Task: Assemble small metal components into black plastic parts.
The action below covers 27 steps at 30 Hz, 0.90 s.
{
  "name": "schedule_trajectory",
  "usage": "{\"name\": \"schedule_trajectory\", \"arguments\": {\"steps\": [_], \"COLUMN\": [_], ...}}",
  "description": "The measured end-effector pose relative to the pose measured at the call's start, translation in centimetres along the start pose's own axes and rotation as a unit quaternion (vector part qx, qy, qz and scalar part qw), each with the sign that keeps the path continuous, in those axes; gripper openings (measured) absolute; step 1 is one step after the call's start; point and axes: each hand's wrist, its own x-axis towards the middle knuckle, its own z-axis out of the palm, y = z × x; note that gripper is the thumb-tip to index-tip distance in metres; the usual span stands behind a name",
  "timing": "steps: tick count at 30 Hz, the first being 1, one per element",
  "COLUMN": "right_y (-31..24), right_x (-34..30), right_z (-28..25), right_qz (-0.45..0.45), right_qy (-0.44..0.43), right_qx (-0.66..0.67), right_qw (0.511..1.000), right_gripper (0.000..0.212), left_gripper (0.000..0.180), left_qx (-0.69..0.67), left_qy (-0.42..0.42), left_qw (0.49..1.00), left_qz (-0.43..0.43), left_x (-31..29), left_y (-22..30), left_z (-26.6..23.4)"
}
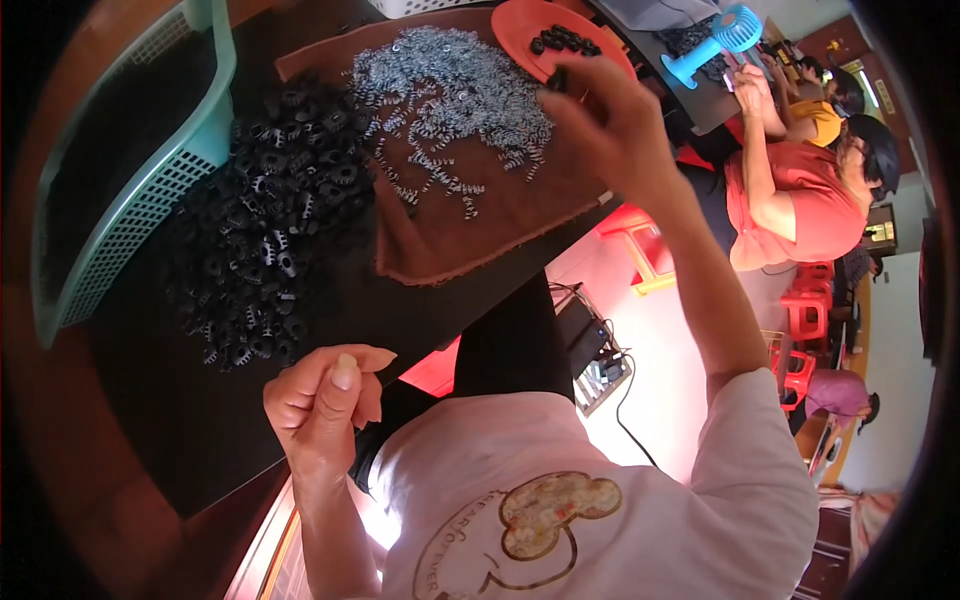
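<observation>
By the brown cloth's point(480, 230) far right corner, the right hand point(622, 130) pinches a black piece point(557, 79) at the red plate point(518, 28), apparently delivering it, which calls for release; nearside, the left hand point(325, 400) curls, contents hidden from me.

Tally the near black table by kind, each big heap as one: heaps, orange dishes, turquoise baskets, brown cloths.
Heap of black toothed plastic parts: 1
Heap of coiled silver metal springs: 1
Round orange plastic dish: 1
Turquoise perforated plastic basket: 1
Brown cloth: 1
Total: 5
</observation>
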Motion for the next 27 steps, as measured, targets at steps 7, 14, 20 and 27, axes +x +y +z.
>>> {"name": "schedule_trajectory", "arguments": {"steps": [7,14,20,27], "right_y": [9.1,-2.3,-7.5,-9.5], "right_x": [2.7,1.2,1.3,1.0], "right_z": [-1.8,2.4,7.5,10.1], "right_qz": [0.116,-0.015,-0.189,-0.275], "right_qy": [-0.079,-0.147,-0.212,-0.212], "right_qx": [0.024,0.161,0.064,-0.059], "right_qw": [0.99,0.976,0.957,0.936], "right_gripper": [0.028,0.016,0.009,0.037], "left_gripper": [0.033,0.031,0.031,0.027], "left_qx": [-0.011,-0.008,-0.002,0.032], "left_qy": [0.015,0.008,0.014,0.006], "left_qw": [1.0,1.0,1.0,0.999], "left_qz": [0.016,0.015,0.019,-0.003], "left_x": [0.1,-0.1,0.1,-0.2], "left_y": [0.0,-0.5,-0.2,0.1], "left_z": [0.3,0.0,0.4,0.2]}}
